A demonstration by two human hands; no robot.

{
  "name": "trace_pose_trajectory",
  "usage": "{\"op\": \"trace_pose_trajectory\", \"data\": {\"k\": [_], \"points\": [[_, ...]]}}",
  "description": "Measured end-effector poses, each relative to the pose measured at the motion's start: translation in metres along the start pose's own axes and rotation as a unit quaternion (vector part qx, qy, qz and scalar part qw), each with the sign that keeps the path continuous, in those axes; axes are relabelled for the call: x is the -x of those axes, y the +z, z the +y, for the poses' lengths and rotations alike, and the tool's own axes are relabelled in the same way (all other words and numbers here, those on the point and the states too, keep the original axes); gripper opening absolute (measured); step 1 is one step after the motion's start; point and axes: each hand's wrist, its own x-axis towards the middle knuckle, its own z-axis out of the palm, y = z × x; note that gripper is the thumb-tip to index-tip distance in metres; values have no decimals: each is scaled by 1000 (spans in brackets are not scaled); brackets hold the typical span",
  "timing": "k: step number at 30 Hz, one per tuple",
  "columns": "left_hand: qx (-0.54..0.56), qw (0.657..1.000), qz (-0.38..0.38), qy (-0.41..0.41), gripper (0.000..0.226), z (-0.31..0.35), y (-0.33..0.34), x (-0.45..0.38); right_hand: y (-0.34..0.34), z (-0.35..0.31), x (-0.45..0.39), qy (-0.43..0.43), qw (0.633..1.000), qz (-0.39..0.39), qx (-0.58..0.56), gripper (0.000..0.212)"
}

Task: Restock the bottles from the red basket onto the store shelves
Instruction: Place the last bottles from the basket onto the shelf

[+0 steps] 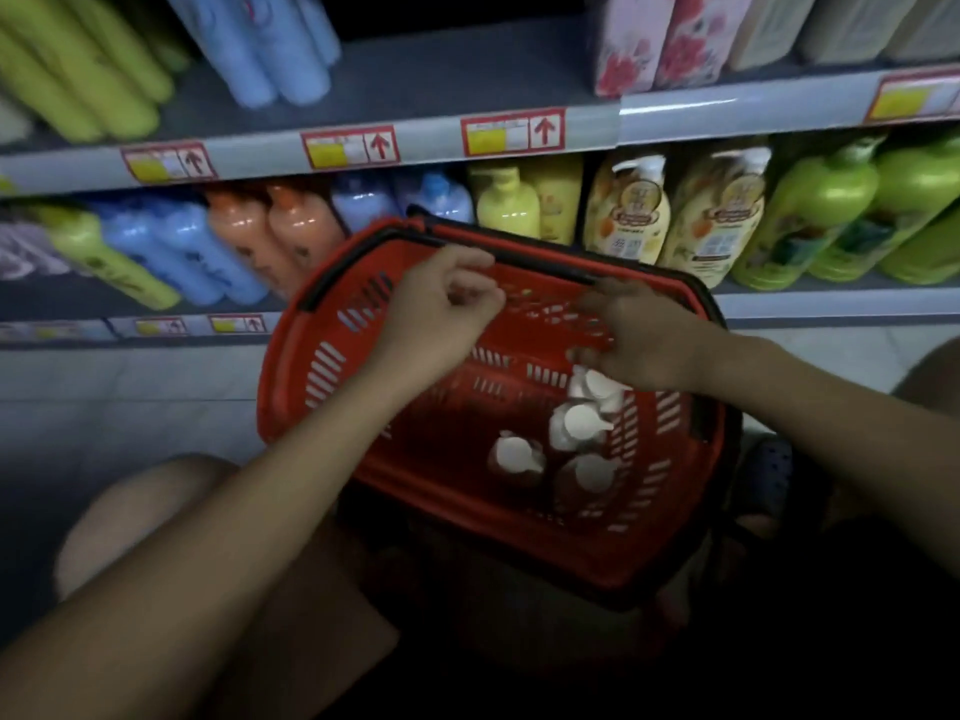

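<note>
A dim shop aisle fills the view, with grey metal store shelves (363, 85) carrying rows of coloured plastic bottles and red-framed price tags along their front edges. In front of them, low down near the person's knees, sits the red slotted plastic basket (332, 387) with its black handles folded along the rim. Four or so white-capped brown bottles (576, 423) stand clustered in its right half.

The left hand (441, 309) hovers over the basket's far wall, fingers loosely curled and holding nothing. The right hand (634, 340) reaches down at the nearest cap, its fingers blurred, so whether they already grip the bottle cannot be told.

The risks look plain: a lift by the cap alone could slip, and pulling one bottle from the tight cluster may topple its neighbours. The poor light makes a misjudged grasp likelier.
</note>
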Motion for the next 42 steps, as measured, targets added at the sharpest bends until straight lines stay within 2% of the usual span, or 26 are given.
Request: {"op": "trace_pose_trajectory", "data": {"k": [2,5,8,10,14,17,20,22,25,27,29,32,35,37,38,40,42], "points": [[-19,997,-64,-27,28,2,3,-7,20,1,-9,-18,995,-79,60,64],[-54,992,-113,-8,31,-8,7,-14,43,8,-17,-35,965,-208,154,59],[-135,982,-131,15,32,-15,9,-11,56,24,-28,-49,938,-264,220,59],[-144,979,-139,25,33,-14,15,-11,57,31,-39,-52,937,-263,224,63],[-144,975,-156,65,35,-8,32,-22,71,48,-58,-97,934,-202,277,67],[-174,967,-173,72,35,-15,41,-24,81,50,-60,-115,942,-179,260,53],[-210,952,-209,72,39,-23,43,-20,71,45,-57,-65,971,-157,166,41],[-229,945,-224,66,42,-28,41,-20,59,40,-54,-23,984,-106,140,32],[-248,938,-235,63,53,-32,39,-25,14,21,-46,40,995,-16,93,42],[-242,939,-237,56,68,-34,40,-28,-25,11,-39,79,997,21,-10,44],[-208,948,-235,54,86,-35,44,-30,-59,6,-31,111,984,44,-133,45],[-158,968,-183,71,113,-34,53,-32,-86,10,-22,146,931,87,-323,40],[-99,989,-78,74,98,-26,58,-32,-92,14,-18,153,890,91,-420,33],[-66,994,-38,78,85,-20,57,-29,-94,12,-15,149,888,108,-421,32],[-43,996,-37,68,81,-17,56,-27,-95,12,-14,148,895,136,-398,41],[31,997,-64,11,73,-9,56,-20,-99,13,-11,144,908,231,-319,68],[159,979,-105,-77,65,-4,57,-11,-102,22,-8,126,901,352,-221,78]]}}
